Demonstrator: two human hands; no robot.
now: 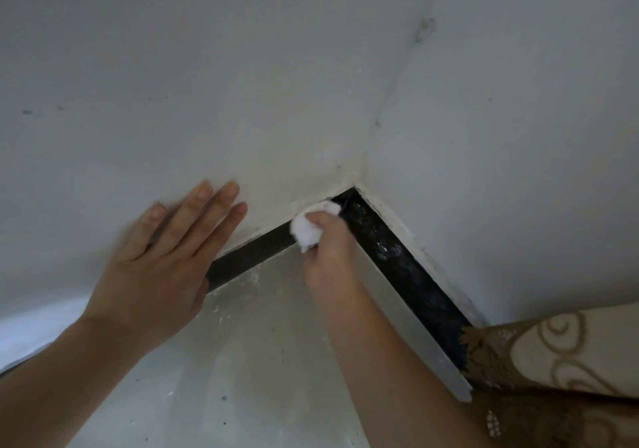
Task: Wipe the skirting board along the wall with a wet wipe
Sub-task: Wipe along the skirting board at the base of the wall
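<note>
At the corner, right hand [328, 250] — grip bunched round wipe [311, 228].

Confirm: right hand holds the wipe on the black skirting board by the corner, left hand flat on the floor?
One error. The head view shows the left hand flat against the wall, not the floor. The rest stands: the right hand holds the wet wipe on the black skirting board by the corner.

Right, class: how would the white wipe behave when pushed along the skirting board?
The wipe is crumpled in the right hand, so probably soft and floppy. It is a small wad, so likely light. Against the skirting board it should squash, not roll.
</note>
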